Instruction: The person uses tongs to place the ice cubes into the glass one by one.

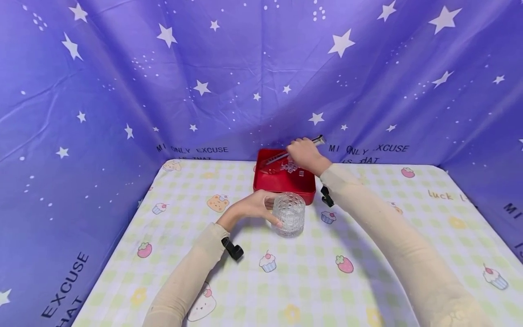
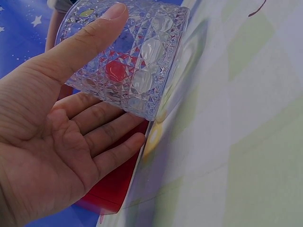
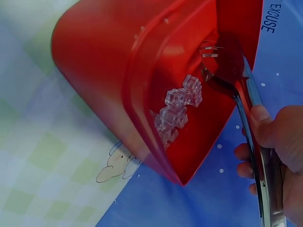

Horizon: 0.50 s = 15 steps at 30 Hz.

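Observation:
My left hand holds a clear cut-glass cup that stands on the tablecloth. Its thumb lies along the near side of the patterned wall, while the fingers spread around the other side. Behind the cup is a red box with an open top. My right hand grips metal tongs over the box's far side. The pronged tips of the tongs reach inside, near the far wall. Several clear plastic pieces like ice cubes lie clustered on the box floor beside the tips.
A checked tablecloth with cupcake and strawberry prints covers the table. Purple star-print curtains hang close behind the red box and along both sides. Black wrist straps sit on both sleeves.

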{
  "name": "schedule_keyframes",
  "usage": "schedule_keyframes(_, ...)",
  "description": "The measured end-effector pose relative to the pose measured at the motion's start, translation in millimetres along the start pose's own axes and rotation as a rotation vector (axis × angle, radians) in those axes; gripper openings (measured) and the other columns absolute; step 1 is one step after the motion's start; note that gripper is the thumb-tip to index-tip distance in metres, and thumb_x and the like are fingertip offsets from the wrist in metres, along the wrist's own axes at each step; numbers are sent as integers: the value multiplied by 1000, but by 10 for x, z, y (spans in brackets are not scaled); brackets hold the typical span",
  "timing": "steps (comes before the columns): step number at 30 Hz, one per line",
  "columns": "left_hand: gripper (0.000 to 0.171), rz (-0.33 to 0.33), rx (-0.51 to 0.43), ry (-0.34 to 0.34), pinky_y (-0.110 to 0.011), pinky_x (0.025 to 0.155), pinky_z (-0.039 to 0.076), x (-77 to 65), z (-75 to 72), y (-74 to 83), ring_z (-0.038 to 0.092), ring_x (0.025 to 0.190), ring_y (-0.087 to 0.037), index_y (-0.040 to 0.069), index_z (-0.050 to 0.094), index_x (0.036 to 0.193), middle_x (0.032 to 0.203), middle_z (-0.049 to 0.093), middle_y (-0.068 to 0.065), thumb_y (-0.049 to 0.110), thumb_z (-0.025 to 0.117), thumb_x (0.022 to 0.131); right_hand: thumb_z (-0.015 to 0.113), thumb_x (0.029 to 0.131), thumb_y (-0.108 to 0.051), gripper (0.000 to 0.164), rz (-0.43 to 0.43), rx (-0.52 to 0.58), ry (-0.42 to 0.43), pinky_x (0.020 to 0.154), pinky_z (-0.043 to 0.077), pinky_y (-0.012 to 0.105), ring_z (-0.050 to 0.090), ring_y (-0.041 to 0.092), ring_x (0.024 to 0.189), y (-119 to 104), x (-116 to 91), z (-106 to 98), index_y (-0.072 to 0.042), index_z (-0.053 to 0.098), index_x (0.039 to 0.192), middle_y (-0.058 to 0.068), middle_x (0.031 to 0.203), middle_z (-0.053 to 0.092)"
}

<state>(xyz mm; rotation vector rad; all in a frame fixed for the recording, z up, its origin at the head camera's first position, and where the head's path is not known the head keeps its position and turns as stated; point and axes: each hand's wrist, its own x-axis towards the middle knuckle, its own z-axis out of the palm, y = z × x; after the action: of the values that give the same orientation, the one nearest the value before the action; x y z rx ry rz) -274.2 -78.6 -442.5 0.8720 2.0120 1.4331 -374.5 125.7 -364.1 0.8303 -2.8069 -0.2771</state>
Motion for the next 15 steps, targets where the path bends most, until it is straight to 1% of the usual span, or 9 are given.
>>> schedule_keyframes(3,70,-1,8,-1,-27,108,52,2,-10,1,67,123,-20,5,63,138,130,71,-12,-1,89,73,67,98,-19,18,-2,9,-3,85,57,47,69,36,95,-20,9,8,-3,74,94,17,100,75)
schedule_keyframes(6,70,-2,17,-1,-26,108,52,1,-14,3,67,123,-19,5,62,138,131,71,-12,-1,89,73,68,97,-19,18,0,13,2,83,58,47,69,36,94,-36,18,11,-3,74,93,17,99,75)
schedule_keyframes(10,71,-3,15,-5,-27,108,52,-7,-14,14,67,123,-20,5,62,139,131,70,-12,-2,88,73,70,96,-18,18,8,30,17,78,59,47,69,36,88,-54,22,8,-3,73,87,16,94,76)
schedule_keyframes(15,69,-2,12,-9,-27,107,53,-11,-6,13,67,122,-22,4,62,137,129,71,-13,-2,88,74,71,95,-15,19,31,63,11,73,60,48,70,36,82,-66,13,7,-3,71,80,16,89,75)
